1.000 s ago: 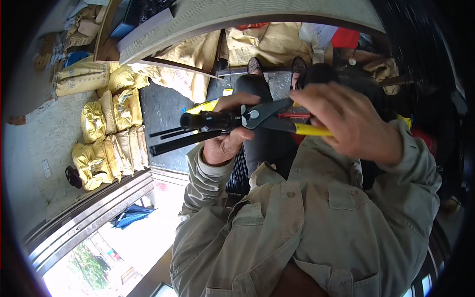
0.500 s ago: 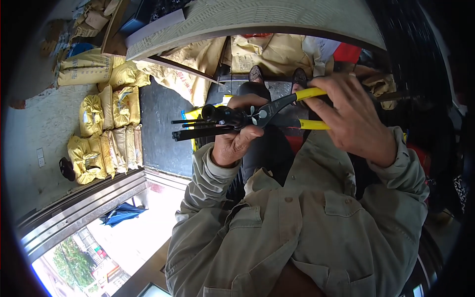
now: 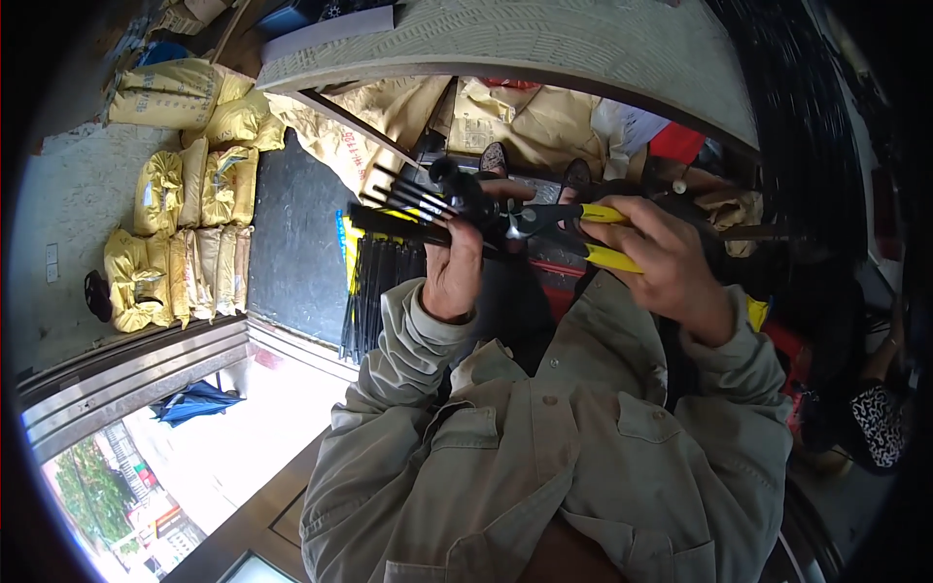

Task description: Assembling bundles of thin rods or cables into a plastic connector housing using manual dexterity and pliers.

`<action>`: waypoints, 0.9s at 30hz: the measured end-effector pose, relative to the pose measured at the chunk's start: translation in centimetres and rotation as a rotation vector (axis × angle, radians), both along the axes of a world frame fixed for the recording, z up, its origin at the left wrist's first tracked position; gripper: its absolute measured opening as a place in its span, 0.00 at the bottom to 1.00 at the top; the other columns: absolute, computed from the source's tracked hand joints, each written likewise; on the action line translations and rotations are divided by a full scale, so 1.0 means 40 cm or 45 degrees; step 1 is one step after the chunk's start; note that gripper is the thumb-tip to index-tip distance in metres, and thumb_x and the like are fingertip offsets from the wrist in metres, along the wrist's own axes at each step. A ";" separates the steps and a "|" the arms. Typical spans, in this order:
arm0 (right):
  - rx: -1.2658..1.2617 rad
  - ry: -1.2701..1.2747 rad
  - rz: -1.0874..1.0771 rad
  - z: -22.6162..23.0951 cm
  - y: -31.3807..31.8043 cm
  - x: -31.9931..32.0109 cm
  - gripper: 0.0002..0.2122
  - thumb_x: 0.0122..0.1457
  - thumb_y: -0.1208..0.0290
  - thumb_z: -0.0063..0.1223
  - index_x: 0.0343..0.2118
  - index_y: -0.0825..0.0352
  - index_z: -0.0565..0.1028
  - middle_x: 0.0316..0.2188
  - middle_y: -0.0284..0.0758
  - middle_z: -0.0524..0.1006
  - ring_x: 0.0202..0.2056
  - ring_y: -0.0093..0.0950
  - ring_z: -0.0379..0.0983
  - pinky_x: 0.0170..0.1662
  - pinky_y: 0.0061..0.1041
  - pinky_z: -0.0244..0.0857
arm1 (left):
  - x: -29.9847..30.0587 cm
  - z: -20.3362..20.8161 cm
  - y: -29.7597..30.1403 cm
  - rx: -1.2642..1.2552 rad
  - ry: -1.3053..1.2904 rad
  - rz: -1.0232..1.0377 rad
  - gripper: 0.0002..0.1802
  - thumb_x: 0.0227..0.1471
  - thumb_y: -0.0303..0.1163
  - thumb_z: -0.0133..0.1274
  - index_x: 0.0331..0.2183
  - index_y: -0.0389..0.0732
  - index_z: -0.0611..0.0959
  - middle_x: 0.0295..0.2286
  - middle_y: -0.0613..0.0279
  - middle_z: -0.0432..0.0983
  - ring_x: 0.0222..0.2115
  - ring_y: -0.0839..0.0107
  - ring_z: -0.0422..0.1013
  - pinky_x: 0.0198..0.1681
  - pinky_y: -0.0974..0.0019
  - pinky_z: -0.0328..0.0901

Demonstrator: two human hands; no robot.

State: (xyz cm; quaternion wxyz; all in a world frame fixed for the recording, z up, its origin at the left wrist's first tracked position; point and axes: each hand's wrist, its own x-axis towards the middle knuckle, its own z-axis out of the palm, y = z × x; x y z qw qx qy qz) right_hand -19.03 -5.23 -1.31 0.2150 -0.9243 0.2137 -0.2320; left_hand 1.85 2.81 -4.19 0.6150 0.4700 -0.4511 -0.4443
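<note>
My left hand [image 3: 453, 274] grips a black umbrella-frame-like part [image 3: 469, 199]. Several thin black rods and a thicker black tube [image 3: 400, 225] fan out from it to the left, with a round dark end on top. In my right hand [image 3: 666, 255] is a pair of pincers [image 3: 614, 258] with yellow-and-black handles, fingers wrapped round them. The jaws meet the right end of the black part, by my left fingers; what lies between them is too small to make out. Below my left hand hangs a bundle of thin black rods [image 3: 374, 301], beside something yellow and blue.
A pale textured tabletop [image 3: 544, 39] with a dark edge curves across the far side. Full yellow sacks [image 3: 228, 185] stack against the left wall, and more sacking lies under the table. At lower left is a bright doorway with a blue umbrella [image 3: 194, 401]. A person's arm [image 3: 882, 355] shows at far right.
The pincers' handles have drawn closer together. The black part has tilted, its rods now pointing up and left. More of the rod bundle shows below, and the whole view has shifted slightly.
</note>
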 end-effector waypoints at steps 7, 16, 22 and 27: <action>1.920 0.336 0.489 0.066 -0.051 -0.026 0.14 0.51 0.60 0.52 0.27 0.69 0.73 0.29 0.47 0.73 0.26 0.32 0.73 0.29 0.24 0.66 | -0.006 0.034 -0.007 0.017 0.082 -0.058 0.42 0.48 0.65 0.30 0.33 0.32 0.75 0.23 0.64 0.71 0.21 0.80 0.65 0.24 0.77 0.59; 2.486 -0.686 0.613 -0.080 0.157 0.074 0.19 0.55 0.51 0.45 0.33 0.64 0.60 0.20 0.41 0.69 0.18 0.26 0.68 0.22 0.22 0.64 | 0.032 0.007 -0.048 -0.023 0.344 -0.178 0.29 0.54 0.54 0.36 0.32 0.35 0.74 0.20 0.63 0.70 0.17 0.79 0.62 0.21 0.77 0.57; 1.776 -0.483 0.283 -0.075 0.071 0.064 0.11 0.58 0.65 0.43 0.36 0.66 0.58 0.22 0.39 0.69 0.20 0.24 0.68 0.25 0.20 0.64 | 0.019 0.014 -0.030 0.028 0.372 0.004 0.29 0.54 0.55 0.34 0.34 0.36 0.70 0.19 0.61 0.70 0.18 0.77 0.63 0.22 0.75 0.58; 1.448 -0.136 0.315 0.027 -0.011 0.030 0.09 0.57 0.75 0.42 0.38 0.68 0.58 0.25 0.37 0.71 0.21 0.21 0.68 0.26 0.18 0.63 | 0.014 0.025 -0.012 0.035 0.311 0.009 0.29 0.53 0.57 0.33 0.36 0.37 0.68 0.21 0.60 0.71 0.20 0.75 0.64 0.25 0.74 0.60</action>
